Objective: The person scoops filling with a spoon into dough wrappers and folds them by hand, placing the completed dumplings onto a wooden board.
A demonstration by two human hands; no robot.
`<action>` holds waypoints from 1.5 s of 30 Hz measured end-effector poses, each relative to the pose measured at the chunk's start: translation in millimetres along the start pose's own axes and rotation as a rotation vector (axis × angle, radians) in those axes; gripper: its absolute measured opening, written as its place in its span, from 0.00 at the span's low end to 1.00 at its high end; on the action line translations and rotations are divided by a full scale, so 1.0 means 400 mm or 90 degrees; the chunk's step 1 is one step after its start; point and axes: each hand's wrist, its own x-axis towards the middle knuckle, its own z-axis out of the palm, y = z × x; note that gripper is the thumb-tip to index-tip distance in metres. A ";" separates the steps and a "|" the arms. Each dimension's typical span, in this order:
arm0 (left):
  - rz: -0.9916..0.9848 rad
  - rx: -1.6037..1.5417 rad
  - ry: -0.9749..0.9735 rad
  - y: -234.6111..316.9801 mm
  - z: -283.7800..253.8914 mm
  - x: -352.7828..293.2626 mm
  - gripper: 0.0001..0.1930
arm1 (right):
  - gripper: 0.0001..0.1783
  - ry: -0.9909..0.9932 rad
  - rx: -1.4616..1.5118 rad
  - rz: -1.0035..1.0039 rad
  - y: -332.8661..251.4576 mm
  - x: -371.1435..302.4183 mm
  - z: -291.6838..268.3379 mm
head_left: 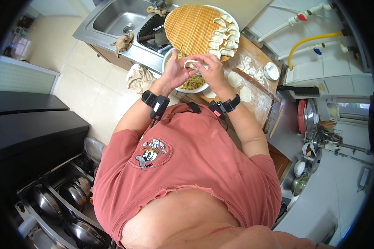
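A white dumpling (pixel 190 64), folded over, is held between my two hands above a white bowl (pixel 205 88) of greenish-brown filling (pixel 193 83). My left hand (pixel 175 74) is palm up, its fingers closed around the dumpling's left side. From the right, my right hand (pixel 214 71) pinches the dumpling with thumb and fingers. Just beyond, a round bamboo tray (pixel 189 29) carries several finished dumplings (pixel 222 36) along its right side. Flat dough wrappers (pixel 234 79) lie on the floured wooden board (pixel 259 106) to the right, beside a wooden rolling pin (pixel 257 85).
Small dough pieces (pixel 249 65) and a white bowl of flour (pixel 271 70) are on the board's far right. At the far left is a steel sink (pixel 120 18) with a cloth (pixel 123 43) on its edge. A cleaver (pixel 157 39) lies beside the sink. Pots (pixel 81 232) fill an open drawer.
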 end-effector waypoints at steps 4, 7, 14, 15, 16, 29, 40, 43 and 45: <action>-0.033 0.000 0.029 -0.013 -0.006 0.007 0.40 | 0.12 -0.023 -0.021 -0.036 0.036 -0.014 0.012; -0.044 0.013 0.040 -0.018 -0.032 -0.001 0.39 | 0.15 -0.068 -0.011 0.024 0.019 -0.031 0.025; -0.043 0.056 0.098 0.018 -0.038 -0.015 0.39 | 0.15 -0.253 -0.037 0.172 0.043 0.031 0.013; -0.023 0.053 0.093 0.030 -0.034 -0.019 0.38 | 0.14 -0.262 -0.009 0.273 0.038 0.059 0.008; -0.024 0.050 0.094 0.038 -0.040 -0.020 0.38 | 0.14 -0.265 -0.010 0.275 0.046 0.081 0.005; 0.011 0.052 0.163 0.126 -0.134 -0.046 0.32 | 0.18 -0.277 -0.334 0.069 0.197 0.161 0.052; 0.028 0.025 0.159 0.110 -0.218 -0.022 0.10 | 0.16 -0.128 -0.099 0.537 0.442 -0.198 -0.367; 0.042 0.041 0.188 0.093 -0.180 -0.026 0.10 | 0.19 -0.169 -0.280 0.667 0.490 -0.338 -0.383; 0.040 0.045 0.183 0.082 -0.162 -0.019 0.10 | 0.22 -0.109 -0.336 0.669 0.538 -0.408 -0.376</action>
